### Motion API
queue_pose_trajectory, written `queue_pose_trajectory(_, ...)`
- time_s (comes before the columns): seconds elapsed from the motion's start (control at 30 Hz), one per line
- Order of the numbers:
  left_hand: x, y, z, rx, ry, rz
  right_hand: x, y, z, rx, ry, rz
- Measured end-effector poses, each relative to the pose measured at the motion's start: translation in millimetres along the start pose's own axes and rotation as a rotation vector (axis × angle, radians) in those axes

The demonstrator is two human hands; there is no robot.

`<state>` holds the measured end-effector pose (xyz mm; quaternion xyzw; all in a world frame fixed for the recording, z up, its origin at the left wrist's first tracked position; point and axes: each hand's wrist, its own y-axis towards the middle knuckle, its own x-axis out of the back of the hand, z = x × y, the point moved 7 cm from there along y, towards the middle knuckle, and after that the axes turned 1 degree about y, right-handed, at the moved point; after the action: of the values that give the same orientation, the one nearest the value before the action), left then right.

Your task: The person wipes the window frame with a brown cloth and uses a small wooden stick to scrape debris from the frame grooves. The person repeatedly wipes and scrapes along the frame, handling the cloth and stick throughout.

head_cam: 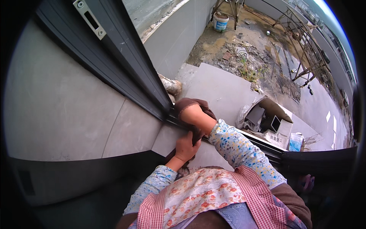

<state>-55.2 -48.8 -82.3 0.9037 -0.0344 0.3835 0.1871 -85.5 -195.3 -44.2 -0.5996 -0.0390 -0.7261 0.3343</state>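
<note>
A dark brown cloth (197, 101) is bunched at the bottom corner of a dark metal door or window frame (134, 65). My right hand (195, 115) presses into the cloth there, its fingers hidden by the fabric. Closer to my body, my left hand (185, 147) grips the trailing part of the same cloth, thumb up. Both hands are over the sill track (261, 147), which runs off to the right. A metal strike plate (90, 20) is screwed to the upright of the frame.
Grey tiles (68, 94) cover the wall at left. Outside stand an open cardboard box (278, 136) of scraps, a blue-and-white plastic bag (296, 141), a white bucket (221, 22) and rusty metal trestles (308, 57). A rough whitish pipe-like piece (171, 86) lies just beyond the frame. Rubble and weeds (248, 71) litter the ground.
</note>
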Motion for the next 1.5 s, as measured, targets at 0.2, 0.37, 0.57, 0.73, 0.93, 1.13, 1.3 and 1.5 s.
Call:
queue_pose_trajectory(0.2,0.0,4.3,-1.7,-0.014,0.001,-0.022,-19.2,22.1,-25.1,-0.263,0.119,0.152)
queue_pose_trajectory(0.37,-2.7,4.7,2.9,-0.017,0.034,-0.026,0.4,-5.0,-21.7,-0.081,0.322,-0.171)
queue_pose_trajectory(0.57,11.5,3.4,5.1,0.127,-0.134,0.035,61.5,-160.7,-45.5,0.239,0.579,-0.977)
queue_pose_trajectory(0.73,96.6,-26.6,-22.5,0.166,-0.509,0.053,25.6,-336.9,-109.8,-0.040,0.446,-1.155)
queue_pose_trajectory(0.93,159.4,-20.1,-46.0,0.051,-0.403,-0.093,-90.2,-417.7,-109.6,-0.226,1.115,-1.095)
queue_pose_trajectory(1.13,90.5,16.8,-51.3,-0.183,0.370,0.047,-101.9,-400.8,-90.2,-0.391,0.839,-0.976)
queue_pose_trajectory(1.3,50.4,-22.7,-82.7,-0.310,-0.102,0.342,-108.6,-397.2,-66.6,-0.448,0.862,-0.847)
queue_pose_trajectory(1.5,-22.6,-51.0,-112.7,-0.514,-0.209,0.680,-69.4,-424.4,-43.8,-0.433,0.920,-0.720)
